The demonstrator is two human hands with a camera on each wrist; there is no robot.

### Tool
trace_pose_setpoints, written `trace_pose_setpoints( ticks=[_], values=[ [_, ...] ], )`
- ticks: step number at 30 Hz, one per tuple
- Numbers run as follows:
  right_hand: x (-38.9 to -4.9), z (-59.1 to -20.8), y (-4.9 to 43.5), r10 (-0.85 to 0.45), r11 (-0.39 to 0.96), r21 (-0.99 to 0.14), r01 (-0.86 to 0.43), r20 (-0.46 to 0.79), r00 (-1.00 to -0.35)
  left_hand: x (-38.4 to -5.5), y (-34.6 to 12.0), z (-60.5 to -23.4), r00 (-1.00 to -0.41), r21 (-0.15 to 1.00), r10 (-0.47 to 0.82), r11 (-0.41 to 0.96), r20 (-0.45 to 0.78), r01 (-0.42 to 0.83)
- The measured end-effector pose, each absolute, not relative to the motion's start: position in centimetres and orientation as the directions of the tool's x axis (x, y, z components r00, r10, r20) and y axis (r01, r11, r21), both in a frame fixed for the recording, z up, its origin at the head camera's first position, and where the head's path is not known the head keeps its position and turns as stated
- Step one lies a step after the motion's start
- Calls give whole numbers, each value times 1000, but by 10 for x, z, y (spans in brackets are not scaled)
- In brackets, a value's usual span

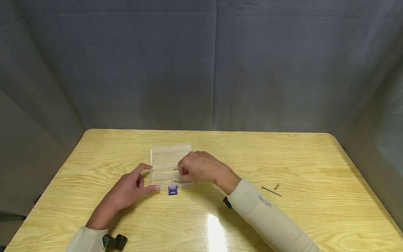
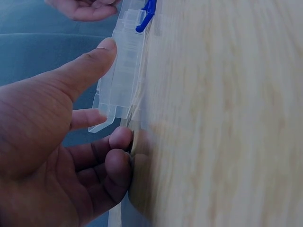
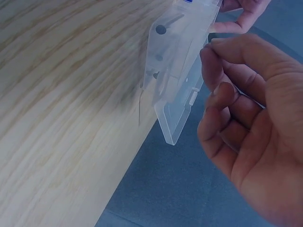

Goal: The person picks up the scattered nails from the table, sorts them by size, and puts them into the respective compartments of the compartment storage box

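Observation:
A clear plastic box (image 1: 162, 177) lies with its lid (image 1: 171, 154) swung back and its blue latch (image 1: 172, 191) facing front. My left hand (image 1: 129, 189) grips the box's left end, thumb at the front corner and index finger at the back. Over the box's right side is my right hand (image 1: 201, 167), fingers curled and thumb against the index finger. Whether a thing is pinched there is hidden. A grey nail (image 1: 182, 181) lies in the front compartment. Through the box's end wall, in the right wrist view, shows a round dark nail head (image 3: 161, 30) among others.
On the wood-grain table (image 1: 126, 147), right of the box, lie a long nail (image 1: 271, 191) and a pair of short ones (image 1: 276, 187) side by side. A grey curtain (image 1: 151, 70) hangs behind the table and at both sides.

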State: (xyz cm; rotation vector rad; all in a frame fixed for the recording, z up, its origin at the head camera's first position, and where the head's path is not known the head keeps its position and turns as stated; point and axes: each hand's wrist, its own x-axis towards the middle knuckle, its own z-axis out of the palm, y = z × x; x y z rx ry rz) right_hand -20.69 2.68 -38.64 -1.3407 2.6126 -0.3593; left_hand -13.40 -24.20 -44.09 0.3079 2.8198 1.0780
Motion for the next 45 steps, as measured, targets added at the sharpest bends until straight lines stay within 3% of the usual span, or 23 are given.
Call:
trace_pose_setpoints(
  ticks=[14,26,45],
  values=[
    [-207,-379,54,-806,554,-323,-767,23,-592,-134,-242,-438,-971,669,235,728,-40,149],
    [-200,-375,94,-779,592,-311,-744,17,-627,-132,-240,-438,-968,670,250,724,-35,163],
    [-178,-380,172,-660,739,-262,-620,-99,-745,-134,-242,-438,-968,666,243,732,-55,146]
  ],
)
